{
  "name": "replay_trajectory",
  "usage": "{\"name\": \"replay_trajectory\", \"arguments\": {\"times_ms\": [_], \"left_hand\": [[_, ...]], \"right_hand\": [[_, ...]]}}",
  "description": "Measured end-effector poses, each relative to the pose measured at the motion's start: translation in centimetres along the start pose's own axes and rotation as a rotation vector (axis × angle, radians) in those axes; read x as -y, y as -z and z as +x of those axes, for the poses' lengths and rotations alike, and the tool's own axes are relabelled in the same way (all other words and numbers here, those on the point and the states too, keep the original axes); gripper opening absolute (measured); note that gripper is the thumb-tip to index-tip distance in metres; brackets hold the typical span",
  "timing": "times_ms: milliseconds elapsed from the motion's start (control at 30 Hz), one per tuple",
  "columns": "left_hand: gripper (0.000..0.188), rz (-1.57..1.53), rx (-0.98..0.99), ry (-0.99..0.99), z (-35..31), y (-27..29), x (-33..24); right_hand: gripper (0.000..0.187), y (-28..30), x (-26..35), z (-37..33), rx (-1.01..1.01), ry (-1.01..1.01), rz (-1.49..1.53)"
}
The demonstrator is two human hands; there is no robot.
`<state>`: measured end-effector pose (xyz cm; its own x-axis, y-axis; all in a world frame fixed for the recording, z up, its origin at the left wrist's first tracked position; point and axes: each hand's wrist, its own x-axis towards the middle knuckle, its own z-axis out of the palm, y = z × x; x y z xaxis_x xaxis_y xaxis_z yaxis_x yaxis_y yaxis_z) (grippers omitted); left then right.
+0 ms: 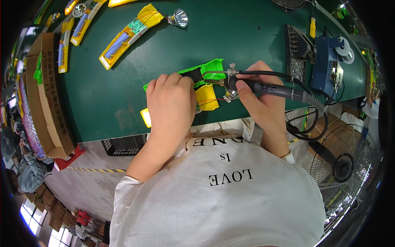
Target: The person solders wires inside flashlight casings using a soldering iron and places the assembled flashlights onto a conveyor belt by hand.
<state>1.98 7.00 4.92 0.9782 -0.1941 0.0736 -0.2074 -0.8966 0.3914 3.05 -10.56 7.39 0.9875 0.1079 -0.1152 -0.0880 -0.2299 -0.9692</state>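
Gripping the soldering iron (284, 91) just right of the frame's centre, my right hand (265, 103) is closed around the handle, its thumb laid along the barrel. I see the iron's tip pointing left at the green casing half (216, 64), which lies at mid-frame on the green table (238, 37). My left hand (170, 96) lies palm down over that casing, fingers bent together; its fingertips are hidden, so I cannot tell how far open it is or what it pinches. Just below the green piece I have a yellow casing half (207, 98), partly covered by the same hand, with a red wire (212, 100) running right.

In the upper left I see a yellow lamp assembly (106, 62) with a bluish battery (117, 44) and a round reflector (180, 18). An open cardboard box (49, 99) stands at far left. My upper right shows a blue soldering station (325, 66) beside a solder spool (345, 49); a black fan (343, 166) fills the lower right.
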Motion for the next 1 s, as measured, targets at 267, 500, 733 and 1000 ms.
{"name": "replay_trajectory", "arguments": {"times_ms": [267,500,733,1000], "left_hand": [[0.006,0.013,0.006,-0.001,0.07,-0.07,0.09],[0.007,0.028,0.021,0.017,0.03,-0.03,-0.08],[0.007,0.032,0.026,0.022,0.13,-0.01,-0.13],[0.007,0.045,0.020,0.015,0.15,-0.11,-0.09]], "right_hand": [[0.016,-0.32,-0.17,0.06,-0.006,-0.021,0.011],[0.016,-0.32,0.20,-0.06,-0.004,-0.066,0.043],[0.015,-0.41,0.04,0.01,-0.017,-0.025,0.009],[0.014,-0.20,-0.14,-0.08,-0.005,-0.013,-0.030]]}}
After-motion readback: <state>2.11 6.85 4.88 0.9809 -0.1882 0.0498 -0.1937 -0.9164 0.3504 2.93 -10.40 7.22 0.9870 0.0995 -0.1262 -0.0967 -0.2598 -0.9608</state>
